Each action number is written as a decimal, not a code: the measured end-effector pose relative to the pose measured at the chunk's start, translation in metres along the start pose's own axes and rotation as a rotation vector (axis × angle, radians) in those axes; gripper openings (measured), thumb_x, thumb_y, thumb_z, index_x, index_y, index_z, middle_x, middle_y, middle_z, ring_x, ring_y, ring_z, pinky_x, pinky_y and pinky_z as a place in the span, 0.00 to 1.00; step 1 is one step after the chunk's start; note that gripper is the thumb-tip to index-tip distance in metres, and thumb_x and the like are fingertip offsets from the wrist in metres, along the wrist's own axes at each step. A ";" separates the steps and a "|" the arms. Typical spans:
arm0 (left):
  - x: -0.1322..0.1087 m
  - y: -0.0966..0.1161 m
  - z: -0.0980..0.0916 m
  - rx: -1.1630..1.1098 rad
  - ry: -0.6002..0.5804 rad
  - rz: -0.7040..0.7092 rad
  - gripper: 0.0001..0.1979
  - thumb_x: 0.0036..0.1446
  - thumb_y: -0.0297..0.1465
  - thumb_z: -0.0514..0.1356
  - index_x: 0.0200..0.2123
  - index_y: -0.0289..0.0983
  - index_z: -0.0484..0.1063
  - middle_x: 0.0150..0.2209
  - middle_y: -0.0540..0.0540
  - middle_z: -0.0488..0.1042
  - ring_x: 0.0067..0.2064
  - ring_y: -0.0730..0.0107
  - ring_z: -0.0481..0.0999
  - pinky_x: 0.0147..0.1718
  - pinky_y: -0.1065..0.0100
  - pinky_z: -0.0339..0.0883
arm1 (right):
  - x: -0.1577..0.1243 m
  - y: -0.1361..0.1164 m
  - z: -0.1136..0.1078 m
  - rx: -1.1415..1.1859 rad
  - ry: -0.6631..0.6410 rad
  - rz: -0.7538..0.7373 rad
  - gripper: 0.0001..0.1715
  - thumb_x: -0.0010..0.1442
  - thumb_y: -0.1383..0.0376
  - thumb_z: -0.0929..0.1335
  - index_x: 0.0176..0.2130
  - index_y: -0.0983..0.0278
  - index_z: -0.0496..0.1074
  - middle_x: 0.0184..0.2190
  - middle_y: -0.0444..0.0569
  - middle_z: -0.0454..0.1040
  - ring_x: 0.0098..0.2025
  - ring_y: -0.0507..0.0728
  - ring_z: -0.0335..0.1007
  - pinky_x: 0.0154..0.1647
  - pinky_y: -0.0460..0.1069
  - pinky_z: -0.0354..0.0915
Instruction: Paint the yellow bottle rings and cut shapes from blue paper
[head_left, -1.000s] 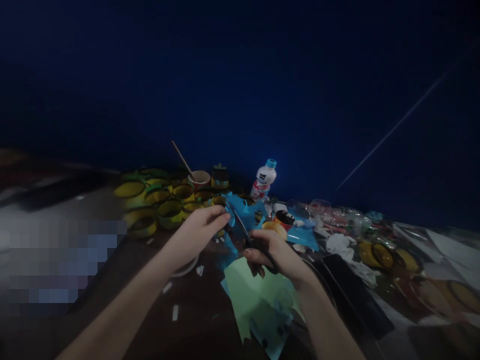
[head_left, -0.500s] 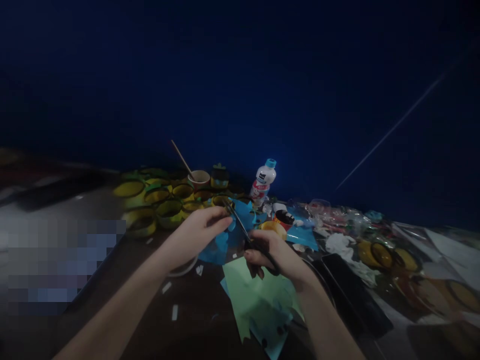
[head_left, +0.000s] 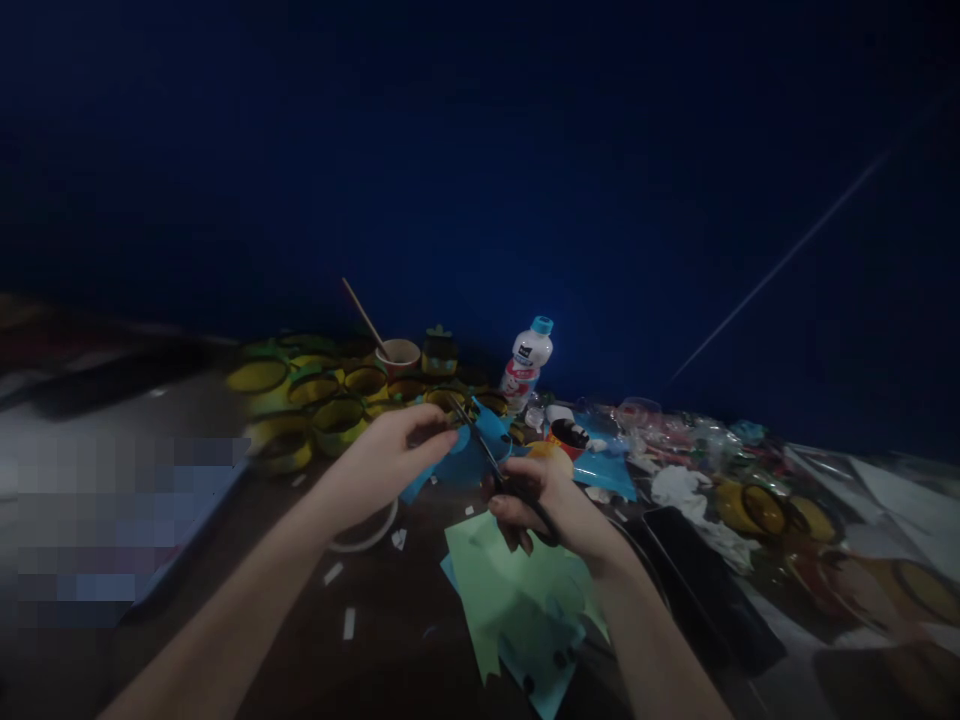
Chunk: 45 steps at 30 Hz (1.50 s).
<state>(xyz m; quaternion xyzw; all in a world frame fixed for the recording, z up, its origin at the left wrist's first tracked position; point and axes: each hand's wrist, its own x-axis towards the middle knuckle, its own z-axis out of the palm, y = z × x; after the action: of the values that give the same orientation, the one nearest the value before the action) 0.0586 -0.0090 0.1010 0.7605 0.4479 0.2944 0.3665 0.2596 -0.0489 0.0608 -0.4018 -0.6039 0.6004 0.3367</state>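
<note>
My left hand (head_left: 382,465) pinches a piece of blue paper (head_left: 469,455) above the dark table. My right hand (head_left: 544,500) is closed round the handles of black scissors (head_left: 491,465), whose blades point up and left into the blue paper. A light green sheet (head_left: 502,585) with a blue cut-out piece (head_left: 544,655) on it lies on the table just below my right hand. The room is dim.
Several yellow and green rings (head_left: 330,400) lie at the back left, beside a paper cup with a stick (head_left: 396,352). A small white bottle with a blue cap (head_left: 526,365) stands behind. A black phone (head_left: 709,585) and crumpled plastic scraps (head_left: 690,450) lie to the right. A white ring (head_left: 371,530) rests under my left wrist.
The blue paper has turned and dropped lower and smaller between my hands. The scissors stay in the paper; both hands shifted slightly.
</note>
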 end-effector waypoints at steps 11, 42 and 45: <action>0.001 -0.001 -0.002 0.004 0.058 -0.009 0.14 0.54 0.40 0.52 0.31 0.37 0.71 0.27 0.49 0.71 0.29 0.68 0.70 0.24 0.71 0.61 | -0.002 -0.008 0.000 -0.008 0.006 0.036 0.15 0.49 0.58 0.71 0.29 0.66 0.65 0.14 0.39 0.66 0.13 0.46 0.60 0.13 0.40 0.56; 0.004 0.004 0.025 -0.222 -0.102 -0.107 0.13 0.54 0.39 0.53 0.31 0.36 0.69 0.29 0.49 0.71 0.33 0.66 0.70 0.31 0.69 0.61 | 0.010 -0.004 0.009 0.103 0.394 -0.141 0.16 0.49 0.58 0.71 0.31 0.64 0.63 0.12 0.37 0.66 0.12 0.48 0.62 0.12 0.41 0.60; 0.003 0.006 0.029 -0.316 -0.149 -0.099 0.09 0.51 0.36 0.56 0.30 0.35 0.68 0.28 0.50 0.70 0.33 0.67 0.70 0.30 0.69 0.62 | 0.011 -0.004 0.012 0.126 0.438 -0.187 0.15 0.50 0.59 0.70 0.31 0.64 0.63 0.13 0.37 0.66 0.14 0.48 0.63 0.13 0.41 0.60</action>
<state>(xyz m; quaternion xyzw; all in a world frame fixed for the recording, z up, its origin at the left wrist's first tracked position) 0.0853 -0.0164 0.0904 0.6902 0.4047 0.2855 0.5275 0.2439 -0.0444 0.0631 -0.4431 -0.5122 0.5018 0.5381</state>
